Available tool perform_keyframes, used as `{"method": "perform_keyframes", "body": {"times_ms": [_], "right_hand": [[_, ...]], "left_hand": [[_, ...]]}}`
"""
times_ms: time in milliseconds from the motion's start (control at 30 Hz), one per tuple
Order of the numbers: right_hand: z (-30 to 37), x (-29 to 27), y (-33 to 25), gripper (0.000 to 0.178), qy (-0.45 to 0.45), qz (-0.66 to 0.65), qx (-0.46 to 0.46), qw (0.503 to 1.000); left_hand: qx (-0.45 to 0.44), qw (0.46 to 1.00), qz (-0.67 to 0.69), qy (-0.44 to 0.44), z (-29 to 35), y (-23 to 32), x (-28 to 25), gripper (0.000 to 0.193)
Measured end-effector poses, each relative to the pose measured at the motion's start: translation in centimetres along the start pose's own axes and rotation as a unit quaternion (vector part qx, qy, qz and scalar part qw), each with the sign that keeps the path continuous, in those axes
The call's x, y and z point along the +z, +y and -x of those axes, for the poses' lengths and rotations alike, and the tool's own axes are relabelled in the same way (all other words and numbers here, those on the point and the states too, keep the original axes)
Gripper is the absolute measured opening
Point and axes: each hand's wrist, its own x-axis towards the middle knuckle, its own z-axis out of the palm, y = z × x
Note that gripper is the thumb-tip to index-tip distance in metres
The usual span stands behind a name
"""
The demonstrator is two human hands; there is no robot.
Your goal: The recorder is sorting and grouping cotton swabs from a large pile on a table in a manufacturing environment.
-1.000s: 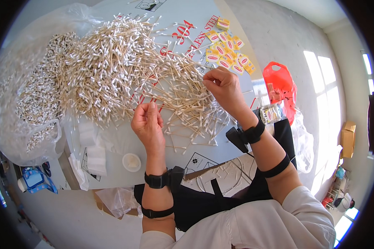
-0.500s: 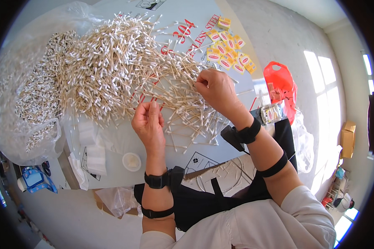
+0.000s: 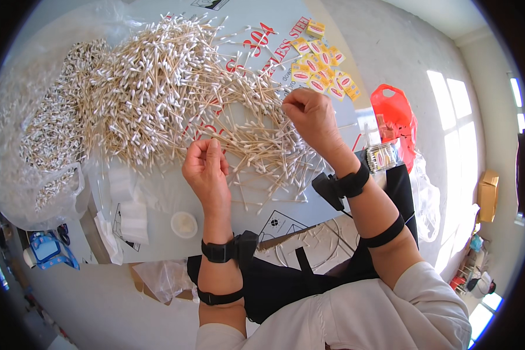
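Observation:
A big heap of cotton swabs (image 3: 143,87) with pale sticks and white tips covers the left and middle of the table, thinning into a loose layer towards the right. At the near edge of that layer is my left hand (image 3: 206,166), its fingers curled and the thumb pressed against them. My right hand (image 3: 314,116) hovers over the right end of the loose swabs, fingertips pinched together and turned down. Whatever either hand may hold is hidden by the fingers or too small to make out.
Small yellow and white cards (image 3: 321,67) lie at the far right of the table. A clear box of swabs (image 3: 382,156) stands by a red plastic bag (image 3: 394,116) on the right. A round white lid or dish (image 3: 184,224) and a large clear bag (image 3: 46,201) of swabs are to the left.
My right hand has moved a little to the right and farther from me, off the swabs. My left hand has shifted slightly left and keeps the same closed shape.

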Motion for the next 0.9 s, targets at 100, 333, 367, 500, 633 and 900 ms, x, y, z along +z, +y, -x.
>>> {"method": "perform_keyframes", "body": {"times_ms": [100, 333, 367, 500, 633, 900], "right_hand": [[-0.3, -0.3, 0.1, 0.009, -0.016, -0.051, 0.047, 0.997], [1.3, 1.3, -1.9, 0.012, -0.075, 0.058, -0.039, 0.995], [1.7, 1.5, -2.2, 0.012, -0.121, 0.054, -0.047, 0.99], [1.2, 1.5, -1.8, 0.008, -0.115, 0.025, -0.043, 0.992], [-0.1, 0.9, -1.7, 0.009, -0.074, 0.002, -0.036, 0.997], [0.6, 1.8, -2.7, 0.009, -0.147, 0.054, -0.026, 0.987]], "left_hand": [[0.007, 1.0, 0.01, -0.001, 0.0, 0.0, -0.1, 0.015], [0.008, 1.0, 0.021, 0.002, -0.1, -0.1, -0.2, 0.015], [0.009, 1.0, 0.025, 0.003, -0.1, -0.1, -0.4, 0.016], [0.008, 0.999, 0.038, 0.023, -0.1, 0.0, -0.2, 0.015], [0.002, 0.999, 0.041, 0.02, -0.2, 0.4, -0.3, 0.015], [-0.005, 0.999, 0.038, 0.014, -0.2, 0.5, -0.4, 0.015]]}}
